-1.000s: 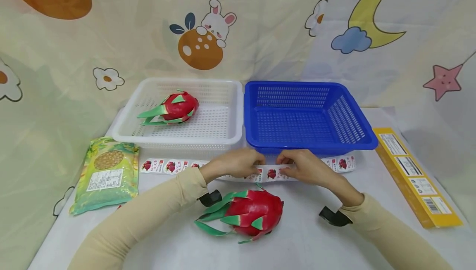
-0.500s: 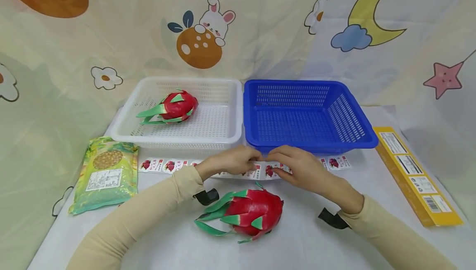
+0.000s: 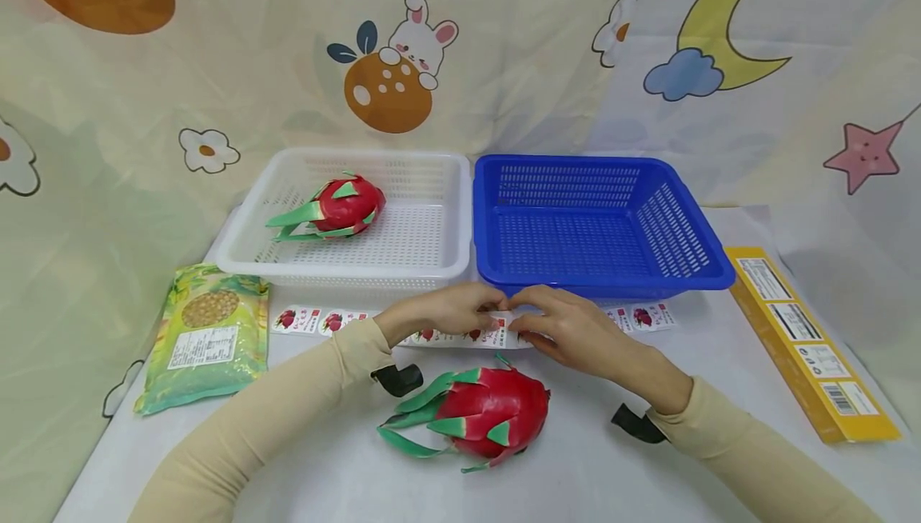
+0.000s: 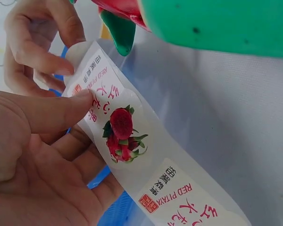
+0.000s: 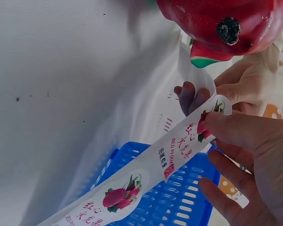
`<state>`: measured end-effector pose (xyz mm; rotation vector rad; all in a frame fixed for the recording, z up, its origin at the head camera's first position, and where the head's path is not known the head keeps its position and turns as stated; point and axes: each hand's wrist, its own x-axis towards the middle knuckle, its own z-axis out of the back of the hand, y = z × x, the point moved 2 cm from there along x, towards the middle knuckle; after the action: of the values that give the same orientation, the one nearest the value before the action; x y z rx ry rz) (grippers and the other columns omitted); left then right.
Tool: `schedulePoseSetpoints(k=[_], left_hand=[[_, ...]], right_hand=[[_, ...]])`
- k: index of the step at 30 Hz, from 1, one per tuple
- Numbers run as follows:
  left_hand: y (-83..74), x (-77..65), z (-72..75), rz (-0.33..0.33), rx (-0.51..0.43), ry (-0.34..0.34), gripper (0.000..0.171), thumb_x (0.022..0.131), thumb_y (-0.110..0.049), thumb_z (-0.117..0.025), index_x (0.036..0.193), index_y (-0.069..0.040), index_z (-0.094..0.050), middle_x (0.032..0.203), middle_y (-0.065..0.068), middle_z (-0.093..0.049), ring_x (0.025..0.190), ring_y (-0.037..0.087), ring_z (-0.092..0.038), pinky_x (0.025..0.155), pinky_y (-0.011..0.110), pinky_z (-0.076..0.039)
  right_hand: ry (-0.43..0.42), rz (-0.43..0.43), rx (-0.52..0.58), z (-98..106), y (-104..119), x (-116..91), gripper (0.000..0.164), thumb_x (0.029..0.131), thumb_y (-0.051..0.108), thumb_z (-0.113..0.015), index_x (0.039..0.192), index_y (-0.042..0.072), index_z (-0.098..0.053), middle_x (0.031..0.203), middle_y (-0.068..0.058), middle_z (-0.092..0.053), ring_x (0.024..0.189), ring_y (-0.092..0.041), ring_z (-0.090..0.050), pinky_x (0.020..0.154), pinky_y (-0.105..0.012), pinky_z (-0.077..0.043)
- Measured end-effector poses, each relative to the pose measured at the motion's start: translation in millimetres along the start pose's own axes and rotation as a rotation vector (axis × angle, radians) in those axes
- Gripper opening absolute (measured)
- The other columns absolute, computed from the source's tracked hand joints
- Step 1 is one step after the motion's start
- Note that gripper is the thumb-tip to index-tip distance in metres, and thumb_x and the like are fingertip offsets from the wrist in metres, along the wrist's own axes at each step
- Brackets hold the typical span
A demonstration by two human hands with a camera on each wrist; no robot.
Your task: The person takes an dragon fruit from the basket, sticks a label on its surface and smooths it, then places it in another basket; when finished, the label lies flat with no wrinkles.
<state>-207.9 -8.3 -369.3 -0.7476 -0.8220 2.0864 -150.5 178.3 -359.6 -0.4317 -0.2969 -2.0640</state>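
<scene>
A strip of dragon fruit label stickers (image 3: 449, 338) runs along the table in front of the two baskets, its middle lifted. My left hand (image 3: 460, 309) pinches it, thumb on the printed face and fingers behind, as the left wrist view shows. Close beside, my right hand (image 3: 579, 333) holds the strip between thumb and fingers. In the right wrist view the right thumb presses on one sticker's fruit picture (image 5: 205, 126), and the paper bends between the hands. A red dragon fruit (image 3: 492, 415) with green scales lies on the table just below the hands.
A white basket (image 3: 345, 273) at the back left holds another dragon fruit (image 3: 348, 205). Beside it stands a blue basket (image 3: 604, 283). A yellow-green bag (image 3: 205, 339) lies at the left, a long yellow box (image 3: 809, 343) at the right. A patterned cloth (image 3: 532, 51) hangs behind.
My right hand has moved left, close up to the left hand. The strip's right end has shifted slightly left with it. The dragon fruits and baskets stay in place.
</scene>
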Motion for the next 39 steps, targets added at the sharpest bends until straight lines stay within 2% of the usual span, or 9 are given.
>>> schedulePoseSetpoints(k=[7, 12, 17, 20, 22, 27, 30, 33, 39], left_hand=[[-1.2, 2.6, -2.2, 0.072, 0.000, -0.002, 0.009, 0.096, -0.005, -0.055, 0.101, -0.007, -0.062, 0.074, 0.002, -0.053, 0.059, 0.011, -0.049, 0.055, 0.019, -0.040], [3.2, 5.6, -4.0, 0.096, 0.077, -0.034, 0.009, 0.095, -0.004, -0.056, 0.099, -0.007, -0.063, 0.073, 0.001, -0.053, 0.057, 0.009, -0.048, 0.054, 0.018, -0.038], [11.0, 10.0, -6.5, 0.106, 0.144, -0.056, 0.006, 0.094, -0.003, -0.057, 0.090, -0.005, -0.062, 0.069, -0.001, -0.050, 0.056, 0.009, -0.049, 0.053, 0.018, -0.039], [16.7, 12.2, -6.9, 0.128, 0.195, -0.073, 0.005, 0.093, -0.003, -0.059, 0.095, -0.004, -0.063, 0.072, -0.001, -0.049, 0.064, 0.011, -0.049, 0.059, 0.021, -0.040], [20.7, 12.8, -6.5, 0.159, 0.222, -0.090, 0.011, 0.092, -0.003, -0.060, 0.102, -0.004, -0.066, 0.077, 0.000, -0.053, 0.071, 0.013, -0.050, 0.066, 0.024, -0.043], [27.2, 13.1, -4.9, 0.228, 0.240, -0.105, 0.026, 0.091, -0.006, -0.063, 0.117, -0.005, -0.066, 0.101, 0.006, -0.067, 0.088, 0.017, -0.054, 0.090, 0.033, -0.048], [28.3, 11.7, -4.1, 0.230, 0.187, -0.102, 0.030, 0.092, -0.006, -0.062, 0.121, -0.004, -0.063, 0.111, 0.010, -0.068, 0.091, 0.018, -0.058, 0.093, 0.035, -0.050], [28.3, 9.4, -2.7, 0.214, 0.125, -0.104, 0.034, 0.094, -0.012, -0.062, 0.126, -0.002, -0.059, 0.114, 0.012, -0.068, 0.094, 0.019, -0.063, 0.090, 0.035, -0.053], [19.6, -1.7, -0.7, 0.141, 0.098, -0.099, 0.050, 0.094, -0.029, -0.062, 0.133, 0.001, -0.052, 0.123, 0.014, -0.064, 0.111, 0.026, -0.062, 0.098, 0.039, -0.050]], right_hand=[[-0.052, 0.020, -0.015, 5, -3, -9, 0.027, 0.067, 0.006, -0.085, 0.088, 0.015, -0.071, 0.106, -0.003, -0.067, 0.101, -0.021, -0.065, 0.084, -0.036, -0.057], [-0.077, 0.006, -0.012, 14, -5, -19, 0.030, 0.064, 0.003, -0.087, 0.087, 0.015, -0.071, 0.096, 0.001, -0.068, 0.094, -0.017, -0.064, 0.080, -0.034, -0.057], [-0.089, -0.048, -0.030, 27, -5, -29, 0.034, 0.061, 0.002, -0.087, 0.087, 0.015, -0.070, 0.091, 0.003, -0.067, 0.086, -0.014, -0.064, 0.073, -0.031, -0.057], [-0.097, -0.088, -0.034, 34, -6, -36, 0.036, 0.060, -0.001, -0.086, 0.089, 0.014, -0.070, 0.090, 0.003, -0.067, 0.084, -0.013, -0.064, 0.071, -0.030, -0.057], [-0.099, -0.111, -0.034, 37, -7, -39, 0.037, 0.060, -0.002, -0.086, 0.089, 0.013, -0.070, 0.090, 0.003, -0.067, 0.083, -0.013, -0.065, 0.071, -0.027, -0.057], [-0.111, -0.138, -0.020, 41, -9, -45, 0.038, 0.060, -0.004, -0.085, 0.089, 0.013, -0.069, 0.089, 0.004, -0.067, 0.080, -0.011, -0.064, 0.073, -0.019, -0.055], [-0.125, -0.132, -0.018, 42, -10, -46, 0.038, 0.059, -0.005, -0.085, 0.088, 0.013, -0.068, 0.088, 0.004, -0.066, 0.079, -0.011, -0.063, 0.072, -0.019, -0.054], [-0.133, -0.133, -0.024, 43, -10, -45, 0.038, 0.059, -0.005, -0.084, 0.088, 0.013, -0.068, 0.087, 0.005, -0.066, 0.078, -0.010, -0.063, 0.071, -0.020, -0.054], [-0.136, -0.233, 0.053, 49, -8, -45, 0.037, 0.063, -0.007, -0.083, 0.090, 0.015, -0.069, 0.087, 0.006, -0.068, 0.077, -0.008, -0.061, 0.075, -0.006, -0.047]])
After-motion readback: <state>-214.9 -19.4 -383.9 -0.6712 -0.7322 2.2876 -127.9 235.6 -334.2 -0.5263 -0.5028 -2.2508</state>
